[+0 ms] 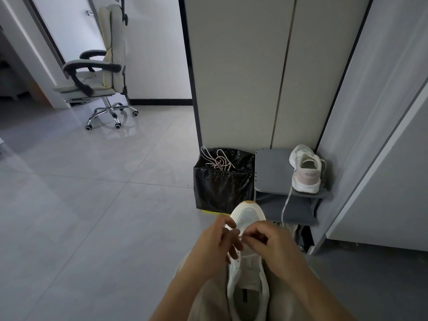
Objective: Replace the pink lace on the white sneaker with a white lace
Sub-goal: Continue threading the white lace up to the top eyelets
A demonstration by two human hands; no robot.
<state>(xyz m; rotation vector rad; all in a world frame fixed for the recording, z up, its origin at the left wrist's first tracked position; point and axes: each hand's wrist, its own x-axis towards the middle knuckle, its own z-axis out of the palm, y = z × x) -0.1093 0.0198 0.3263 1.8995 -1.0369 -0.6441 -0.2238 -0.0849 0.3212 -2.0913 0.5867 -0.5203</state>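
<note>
- down on the lap, the white sneaker [248, 271] is lying lengthwise, heel toward the body and toe pointing straight away, so its long axis is running right between the two wrists.
- both hands are working at the eyelet rows closest to the toe. the left hand [214, 243] is sitting on the left row and the right hand [272, 244] on the right row, about equally near.
- the right hand's thumb and forefinger are pressing together on something thin and pale, which i'm guessing is the tip of the new lace, aimed left across the tongue.
- the left hand's fingers are loosely bent against the sneaker's edge. honestly can't tell if they're gripping anything, it's blurring out there.
- the eyelets under the fingers are getting covered up, so i'm not seeing how many are threaded.
- just past the right hand, a white lace [286, 205] is hanging off the grey shelf [271, 170] and disappearing behind the knuckles.
- further back, a second sneaker [305, 170] is sitting on that shelf.
- beside it, the pink lace [217, 161] is lying tangled on the black bin [222, 191], already out of the shoe.
</note>
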